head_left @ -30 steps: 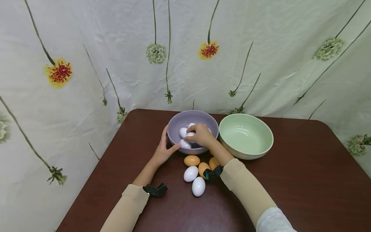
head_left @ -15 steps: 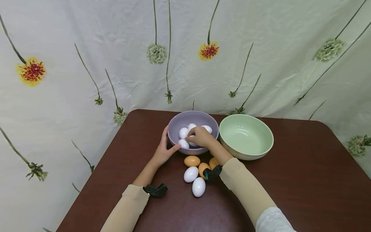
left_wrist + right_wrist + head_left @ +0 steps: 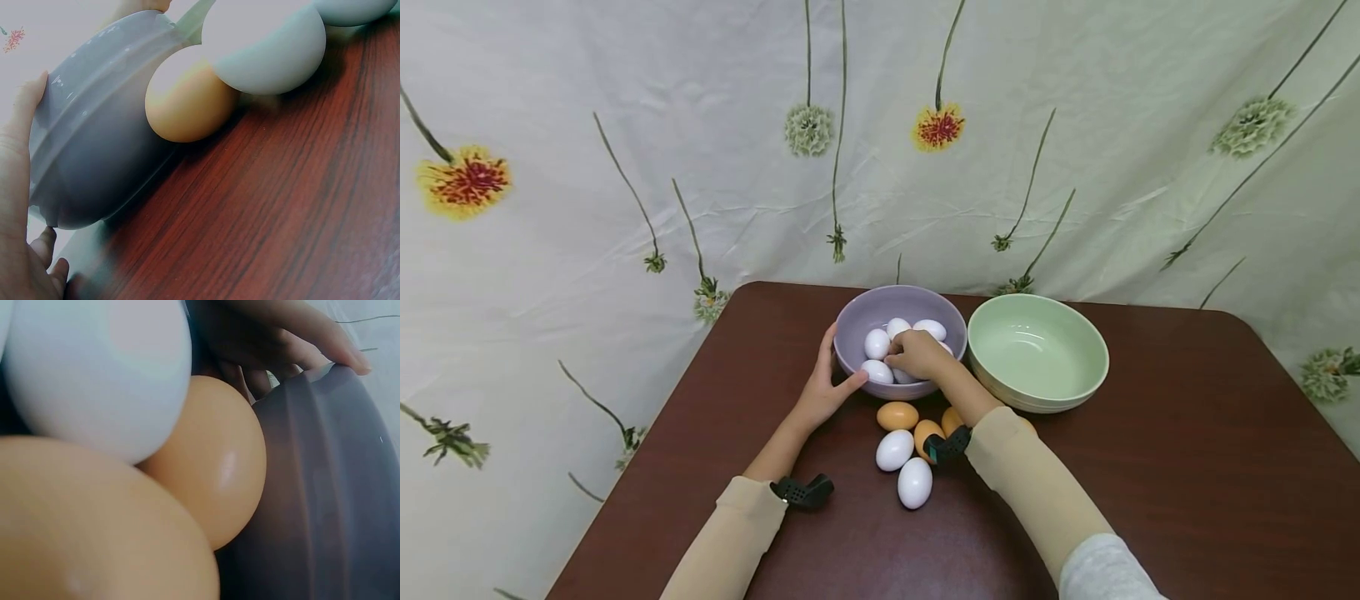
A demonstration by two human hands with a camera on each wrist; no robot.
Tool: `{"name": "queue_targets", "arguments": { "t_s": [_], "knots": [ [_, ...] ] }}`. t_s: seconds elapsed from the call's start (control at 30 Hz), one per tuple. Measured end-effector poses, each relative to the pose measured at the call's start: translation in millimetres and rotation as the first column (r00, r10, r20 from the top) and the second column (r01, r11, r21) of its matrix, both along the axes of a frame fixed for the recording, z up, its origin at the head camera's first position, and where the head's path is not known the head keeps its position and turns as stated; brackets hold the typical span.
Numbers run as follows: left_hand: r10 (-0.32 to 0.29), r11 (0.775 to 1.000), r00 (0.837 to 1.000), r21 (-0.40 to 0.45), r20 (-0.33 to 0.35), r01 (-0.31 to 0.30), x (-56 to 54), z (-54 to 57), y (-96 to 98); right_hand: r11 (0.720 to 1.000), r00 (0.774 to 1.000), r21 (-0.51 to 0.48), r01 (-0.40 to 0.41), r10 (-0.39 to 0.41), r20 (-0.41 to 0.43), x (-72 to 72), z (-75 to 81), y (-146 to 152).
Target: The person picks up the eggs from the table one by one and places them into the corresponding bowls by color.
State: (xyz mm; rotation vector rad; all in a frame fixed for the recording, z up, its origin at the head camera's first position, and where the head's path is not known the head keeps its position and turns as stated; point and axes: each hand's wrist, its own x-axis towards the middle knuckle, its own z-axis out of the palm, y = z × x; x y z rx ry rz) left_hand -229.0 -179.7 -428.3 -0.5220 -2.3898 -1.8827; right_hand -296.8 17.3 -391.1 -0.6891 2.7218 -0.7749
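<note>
A purple bowl [image 3: 861, 321] holds several white eggs [image 3: 877, 344]. My left hand [image 3: 820, 396] grips its left side, the thumb at the near rim and the fingers spread along the outer wall. In the left wrist view, the bowl [image 3: 112, 137] has the thumb at its rim and fingertips near its base. My right hand [image 3: 919, 354] reaches inside with curled fingers on a white egg [image 3: 904, 377], which it partly hides. Several brown eggs [image 3: 897, 416] and two white eggs [image 3: 914, 483] lie on the table before the bowl.
A light green bowl [image 3: 1037, 350] stands close against the purple bowl's right side, with no eggs showing in it. The dark red-brown table [image 3: 1187, 467] extends to the right. A flower-print cloth [image 3: 880, 183] hangs behind its far edge.
My right hand has sunk a little deeper into the purple bowl, its egg moving lower. Other white eggs in there have shifted, showing more at the right. My left hand has stayed put.
</note>
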Motion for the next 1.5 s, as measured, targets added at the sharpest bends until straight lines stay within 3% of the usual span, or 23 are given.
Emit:
{"name": "queue_targets", "arguments": {
  "t_s": [0.2, 0.3, 0.47, 0.63, 1.0, 1.1, 1.27, 1.4, 1.5],
  "knots": [
    [-0.005, 1.000, 1.000, 0.012, 0.000, 0.005, -1.9, -1.8, -1.3, 0.999, 0.999, -0.033, 0.024, -0.026, -0.045, 2.7, 0.8, 0.6],
    [0.000, 1.000, 1.000, 0.014, -0.007, 0.000, -2.5, -2.4, -1.8, 0.990, 0.995, -0.129, 0.055, -0.066, -0.081, 5.5, 1.8, 1.3],
    [0.010, 1.000, 1.000, 0.005, -0.003, -0.010, -1.5, -2.3, -1.8, 0.940, 0.988, -0.333, 0.081, -0.119, -0.098, 12.2, 2.9, 3.9],
    [0.005, 1.000, 1.000, 0.008, -0.009, -0.005, -1.9, -3.2, -1.2, 0.889, 0.988, -0.455, 0.051, -0.112, -0.107, 19.6, 2.7, 8.7],
    [-0.002, 1.000, 1.000, 0.017, -0.022, 0.003, -4.5, -5.6, -3.7, 0.815, 0.997, -0.576, 0.064, -0.075, 0.004, 40.5, 3.3, 18.7],
    [0.005, 1.000, 1.000, 0.017, -0.021, -0.005, -11.1, -17.7, -6.4, 0.791, 0.998, -0.608, 0.063, -0.049, 0.040, 47.2, 2.6, 21.7],
    [0.024, 1.000, 0.999, 0.006, -0.037, -0.024, -20.7, -38.7, -10.5, 0.716, 0.994, -0.696, 0.042, 0.038, 0.099, 56.3, -2.0, 27.6],
    [0.013, 1.000, 0.999, 0.013, -0.031, -0.013, -11.2, -21.7, -7.0, 0.613, 0.984, -0.790, 0.022, 0.128, 0.127, 66.6, -3.0, 32.6],
    [0.009, 1.000, 1.000, 0.008, -0.016, -0.009, -2.9, -6.1, -3.6, 0.555, 0.975, -0.832, -0.003, 0.187, 0.122, 75.8, -4.6, 36.6]
  ]
}}
